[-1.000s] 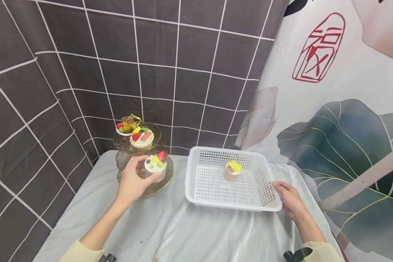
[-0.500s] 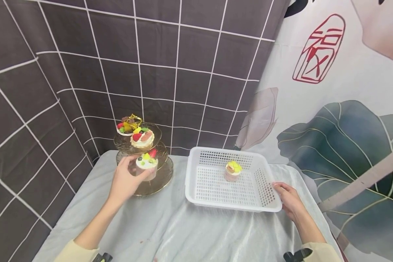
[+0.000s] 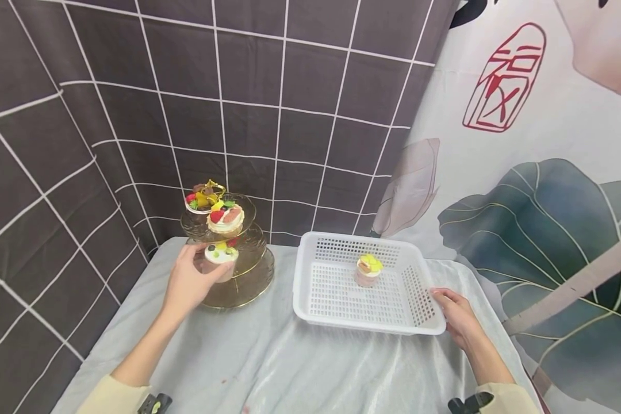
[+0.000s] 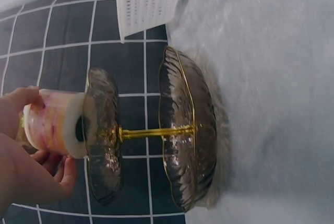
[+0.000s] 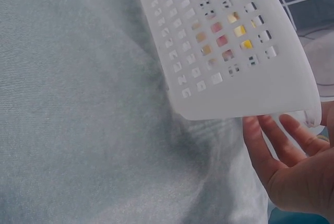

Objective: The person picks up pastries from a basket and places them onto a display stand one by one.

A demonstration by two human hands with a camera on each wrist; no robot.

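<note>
My left hand grips a small dessert cup with white cream and fruit on top, holding it at the middle tier of a glass and gold tiered stand. In the left wrist view the cup meets the middle tier, fingers curled round it. Two more desserts sit on the top tier. My right hand rests with straight fingers against the near right corner of a white perforated basket. One yellow-topped cup stands inside the basket.
A pale cloth covers the table. A dark grid-patterned curtain hangs behind and to the left, and a leaf-printed sheet hangs on the right. The stand's lowest tier holds nothing visible.
My left hand has carried the cream cup left and back, from in front of the lowest tier to the middle tier. The right hand and basket have stayed still.
</note>
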